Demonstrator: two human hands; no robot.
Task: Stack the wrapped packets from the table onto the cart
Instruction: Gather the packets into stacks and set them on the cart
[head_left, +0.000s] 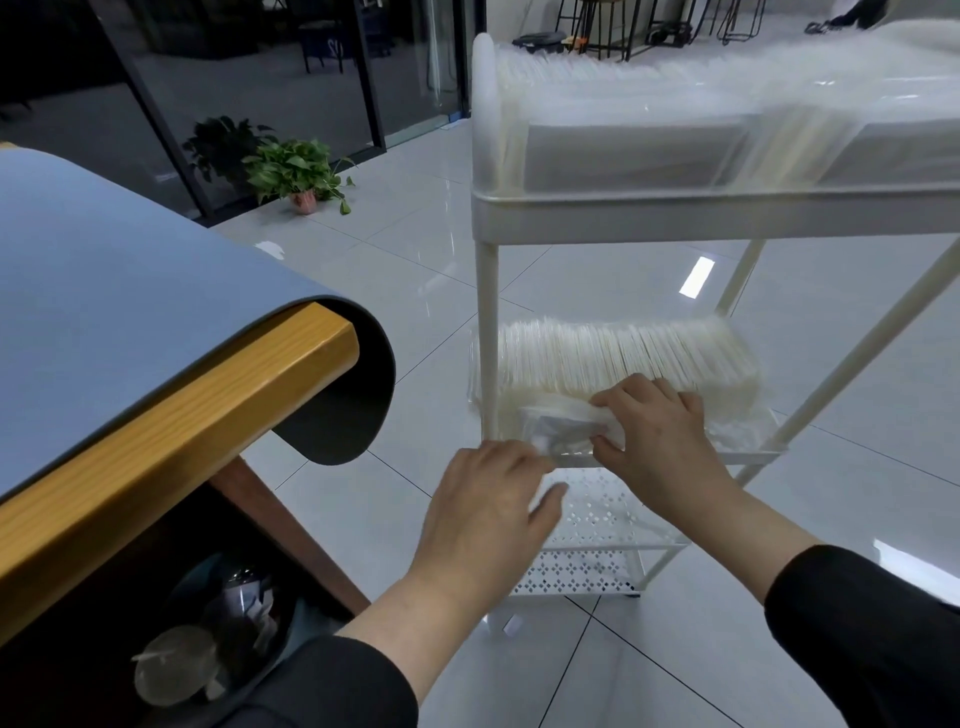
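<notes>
The right hand (657, 431) grips a wrapped packet (563, 428) at the cart's (623, 215) middle shelf; the left hand (488, 499) hovers open, empty. Released crooked, the packet could slip off the shelf edge.

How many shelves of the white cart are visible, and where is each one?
3. The top shelf is full of wrapped packets, the middle shelf holds a row of packets where both hands work, and the bottom shelf is perforated. No others are visible.

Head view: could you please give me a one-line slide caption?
Both hands, right hand and left hand, set a wrapped packet on the middle shelf of a white cart.
</notes>
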